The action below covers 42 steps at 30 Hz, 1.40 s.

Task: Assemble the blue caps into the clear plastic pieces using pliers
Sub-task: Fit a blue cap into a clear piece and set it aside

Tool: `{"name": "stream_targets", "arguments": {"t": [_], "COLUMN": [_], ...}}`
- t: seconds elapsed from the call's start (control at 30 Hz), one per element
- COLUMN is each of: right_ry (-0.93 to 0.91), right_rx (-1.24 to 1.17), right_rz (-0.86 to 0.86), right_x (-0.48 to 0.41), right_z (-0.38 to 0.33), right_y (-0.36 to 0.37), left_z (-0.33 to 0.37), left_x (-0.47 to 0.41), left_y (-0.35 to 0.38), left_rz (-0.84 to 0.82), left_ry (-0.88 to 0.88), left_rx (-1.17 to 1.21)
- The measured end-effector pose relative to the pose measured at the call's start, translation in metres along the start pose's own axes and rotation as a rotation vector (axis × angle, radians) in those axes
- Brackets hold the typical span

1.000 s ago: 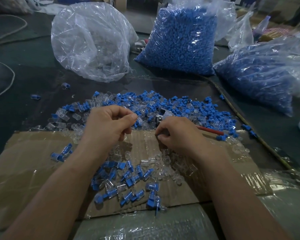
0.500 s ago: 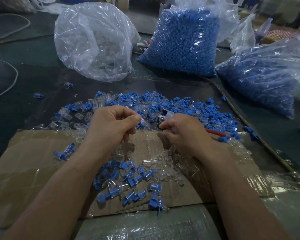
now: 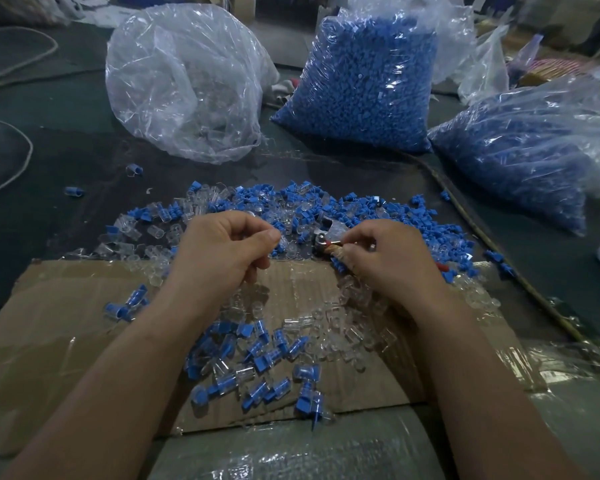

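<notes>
My left hand (image 3: pixel 222 251) is curled, thumb and forefinger pinching a small clear plastic piece (image 3: pixel 283 241) at its tip. My right hand (image 3: pixel 388 261) grips red-handled pliers (image 3: pixel 323 242); the metal jaws poke out left of the fingers, and the red handle end (image 3: pixel 442 266) shows behind the hand. A mixed pile of loose blue caps and clear pieces (image 3: pixel 326 209) lies just beyond both hands. Assembled pieces with blue caps (image 3: pixel 257 358) lie on the cardboard (image 3: pixel 66 334) between my forearms. Loose clear pieces (image 3: pixel 347 327) sit under my right wrist.
A clear bag of clear pieces (image 3: pixel 187 84) stands at the back left. Two bags of blue caps stand behind: one at centre (image 3: pixel 364 77), one at right (image 3: pixel 520 150). A cord (image 3: pixel 18 157) runs along the left. A few assembled pieces (image 3: pixel 125 306) lie on the cardboard's left.
My right hand has lifted slightly and shifted the pliers, so the jaws now show between the hands. My left hand has stayed nearly in place, still pinching.
</notes>
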State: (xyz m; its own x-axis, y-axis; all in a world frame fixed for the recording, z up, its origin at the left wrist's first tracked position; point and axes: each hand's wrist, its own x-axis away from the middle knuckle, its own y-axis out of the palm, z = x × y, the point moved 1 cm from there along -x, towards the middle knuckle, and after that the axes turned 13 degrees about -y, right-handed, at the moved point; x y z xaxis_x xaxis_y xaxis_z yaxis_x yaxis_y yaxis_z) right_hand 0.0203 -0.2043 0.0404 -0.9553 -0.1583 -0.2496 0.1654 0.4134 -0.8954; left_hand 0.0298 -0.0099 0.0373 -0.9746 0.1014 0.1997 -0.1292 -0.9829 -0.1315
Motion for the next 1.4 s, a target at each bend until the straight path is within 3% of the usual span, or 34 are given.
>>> {"name": "stream_targets", "arguments": {"t": [0.37, 0.67, 1.03, 1.13, 1.23, 1.4], "right_ry": [0.034, 0.094, 0.026, 0.019, 0.022, -0.097], "right_rx": [0.256, 0.247, 0.197, 0.025, -0.461, -0.909], "right_rz": [-0.323, -0.271, -0.215, -0.091, 0.115, 0.137], "right_x": [-0.008, -0.01, -0.006, -0.002, 0.003, 0.006], "right_z": [-0.009, -0.01, -0.006, -0.009, -0.023, -0.047], "right_y": [0.015, 0.015, 0.013, 0.007, 0.004, 0.013], "left_z": [-0.003, -0.001, -0.001, -0.001, -0.001, -0.002], "left_x": [-0.002, -0.001, -0.001, -0.001, 0.001, 0.005], "left_y": [0.001, 0.001, 0.0, 0.0, 0.003, 0.01], "left_rz": [-0.003, -0.002, -0.006, -0.019, -0.089, -0.273], "left_ry": [-0.018, -0.02, -0.009, -0.012, -0.06, -0.104], "left_rx": [0.001, -0.019, -0.003, 0.005, -0.004, -0.024]}}
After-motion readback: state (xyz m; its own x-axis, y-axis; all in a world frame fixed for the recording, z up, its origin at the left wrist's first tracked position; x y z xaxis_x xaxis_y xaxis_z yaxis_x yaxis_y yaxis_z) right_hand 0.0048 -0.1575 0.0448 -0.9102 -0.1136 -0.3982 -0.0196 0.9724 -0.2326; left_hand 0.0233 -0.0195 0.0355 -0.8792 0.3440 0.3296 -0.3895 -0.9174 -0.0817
